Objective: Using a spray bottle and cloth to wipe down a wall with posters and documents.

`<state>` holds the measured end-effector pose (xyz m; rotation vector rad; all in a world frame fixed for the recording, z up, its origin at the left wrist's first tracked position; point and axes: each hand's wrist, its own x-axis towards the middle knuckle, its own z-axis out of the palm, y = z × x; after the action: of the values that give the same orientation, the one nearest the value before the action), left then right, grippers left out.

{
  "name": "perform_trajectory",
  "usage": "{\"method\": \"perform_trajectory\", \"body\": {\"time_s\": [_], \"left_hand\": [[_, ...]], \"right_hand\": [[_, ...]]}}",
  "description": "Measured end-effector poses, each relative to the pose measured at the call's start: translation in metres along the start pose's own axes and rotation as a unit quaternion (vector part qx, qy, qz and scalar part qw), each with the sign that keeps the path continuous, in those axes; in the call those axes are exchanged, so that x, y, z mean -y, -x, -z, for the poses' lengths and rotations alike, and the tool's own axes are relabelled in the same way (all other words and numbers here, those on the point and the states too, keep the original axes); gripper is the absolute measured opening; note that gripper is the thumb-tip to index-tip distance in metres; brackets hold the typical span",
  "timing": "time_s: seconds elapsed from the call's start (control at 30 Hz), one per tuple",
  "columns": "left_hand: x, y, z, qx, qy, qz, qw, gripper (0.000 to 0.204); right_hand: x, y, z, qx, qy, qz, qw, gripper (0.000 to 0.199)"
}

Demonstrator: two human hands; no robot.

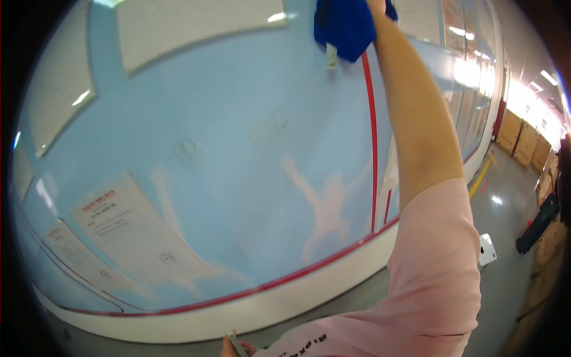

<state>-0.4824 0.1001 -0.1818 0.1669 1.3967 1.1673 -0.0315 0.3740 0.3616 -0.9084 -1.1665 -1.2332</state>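
while right hand (376,7), cut by upper edge, meets blue cloth (345,30) high before light-blue panel (238,208), cannot tell its grip; left hand (227,350), near bottom edge, clasps thin grey object (237,344).

The grey floor (511,221) carries a yellow line (480,178) and brown boxes (526,145).

One blue cloth (345,30), one right hand (376,6), one left hand (242,348), one grey object (237,344), one pink shirt (431,250), two printed sheets (134,232) at lower left, one yellow floor line (480,178)
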Motion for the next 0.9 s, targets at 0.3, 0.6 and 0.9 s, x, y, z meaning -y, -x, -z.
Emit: {"method": "perform_trajectory", "body": {"time_s": [0.3,0.6,0.9], "left_hand": [[-0.02,0.022,-0.011,0.045,-0.417,-0.306,0.855,0.062],[-0.022,0.028,-0.009,0.111,-0.39,-0.386,0.828,0.062],[-0.022,0.026,0.009,0.119,-0.389,-0.385,0.828,0.062]], "right_hand": [[0.013,0.093,0.028,0.007,0.024,0.082,0.996,0.046],[-0.005,0.217,0.069,-0.004,0.058,0.065,0.996,0.041],[0.066,0.507,0.162,0.289,0.059,-0.157,0.943,0.072]]}}
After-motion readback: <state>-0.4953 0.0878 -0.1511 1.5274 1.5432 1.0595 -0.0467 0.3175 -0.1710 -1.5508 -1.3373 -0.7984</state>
